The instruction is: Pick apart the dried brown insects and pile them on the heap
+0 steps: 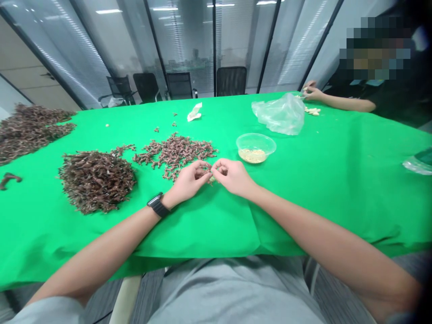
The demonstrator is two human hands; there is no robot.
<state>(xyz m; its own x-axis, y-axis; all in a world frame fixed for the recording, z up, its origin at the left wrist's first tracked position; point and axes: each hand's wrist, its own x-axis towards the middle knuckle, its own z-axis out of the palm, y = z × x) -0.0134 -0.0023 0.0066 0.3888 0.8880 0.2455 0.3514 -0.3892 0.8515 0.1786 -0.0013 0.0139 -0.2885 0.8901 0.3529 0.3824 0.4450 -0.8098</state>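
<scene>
1. I see left hand [189,182] pinching a brown bit [207,171].
2. Right hand [233,178] meets it — fingertips closed, can't tell on what.
3. Pile [182,150] just beyond left hand; tub [268,150] — beyond right.

Tablecloth [324,198]: matt cloth, smooth but for soft creases. Bowl [270,150]: thin clear plastic, glossy. Bag [280,114]: flimsy translucent plastic, crinkled, shiny in places. Big heap [97,182] and small heap [180,150]: dry-looking bits, rough, knobbly, mostly matt. Scrap [195,113]: paper-like, creased. Watch [158,205]: strap matt, rubbery-looking. Shirt [232,292]: wrinkled matt cloth. Chair [231,81]: mesh-like back. Far wall [189,40]: smooth glossy glass
</scene>
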